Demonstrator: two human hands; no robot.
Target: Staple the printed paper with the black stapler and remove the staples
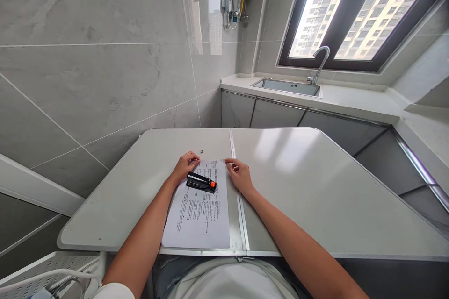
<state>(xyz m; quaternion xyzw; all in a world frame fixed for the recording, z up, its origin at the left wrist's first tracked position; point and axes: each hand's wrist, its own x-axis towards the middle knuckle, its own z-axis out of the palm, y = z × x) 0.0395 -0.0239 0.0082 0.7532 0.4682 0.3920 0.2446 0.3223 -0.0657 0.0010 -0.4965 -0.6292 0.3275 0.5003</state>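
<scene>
A sheet of printed paper [199, 229], or a thin stack of them, lies flat before me; I cannot tell how many sheets. On its upper half rests a black stapler [201, 182] with an orange-red end, and neither hand touches that end. The fingers of my left hand [186, 164] are curled closed at the far left corner of the paper. With thumb and fingertips, my right hand [240, 174] pinches the far right corner. Beyond the paper, close to my left fingertips, lie a few tiny dark pieces [201, 151], perhaps staples.
The white folding table [298, 196] has a metal seam [242, 224] just right of the paper. A white perforated basket [42, 271] with cables stands at lower left. Behind the table are a counter with a sink [287, 86], a tap [320, 63] and a window.
</scene>
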